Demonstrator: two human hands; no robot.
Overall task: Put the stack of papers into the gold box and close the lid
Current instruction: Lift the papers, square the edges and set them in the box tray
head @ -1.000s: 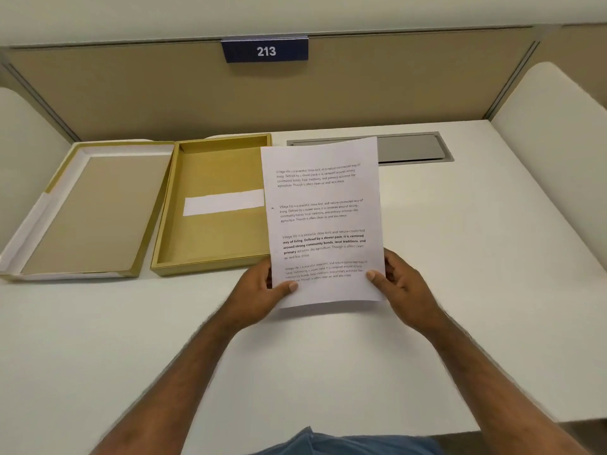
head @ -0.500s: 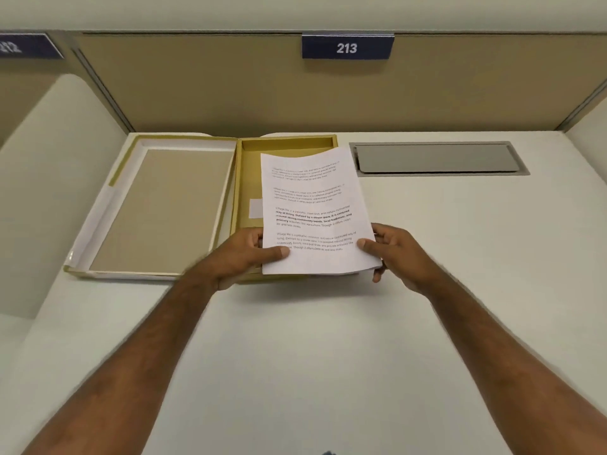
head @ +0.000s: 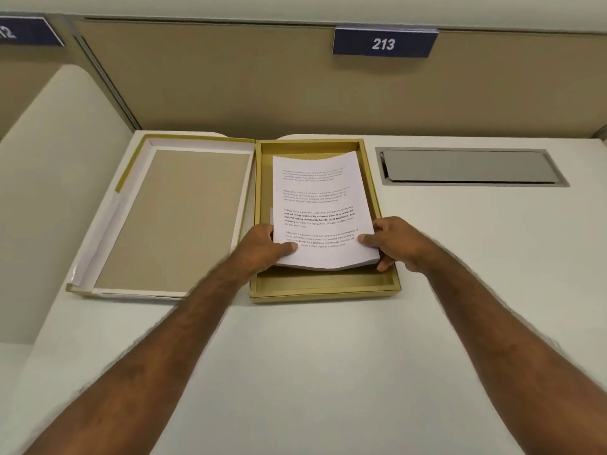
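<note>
The stack of papers (head: 320,205), white with printed text, hangs over the open gold box (head: 323,292), within its walls and tilted, its near edge raised and sagging in the middle. My left hand (head: 262,246) grips the stack's near left corner, thumb on top. My right hand (head: 395,241) grips the near right corner the same way. The box's lid (head: 170,218) lies upside down to the left of the box, touching it, its white rim and brown inside showing.
The white desk (head: 328,372) stretches toward me. A grey metal cable flap (head: 469,167) is set into the desk right of the box. A tan partition with a blue "213" sign (head: 383,43) stands behind, and white side dividers flank the desk.
Both hands have carried the stack left and forward, from over the desk beside the box to over the box's inside, and lowered it. My view has shifted left too.
</note>
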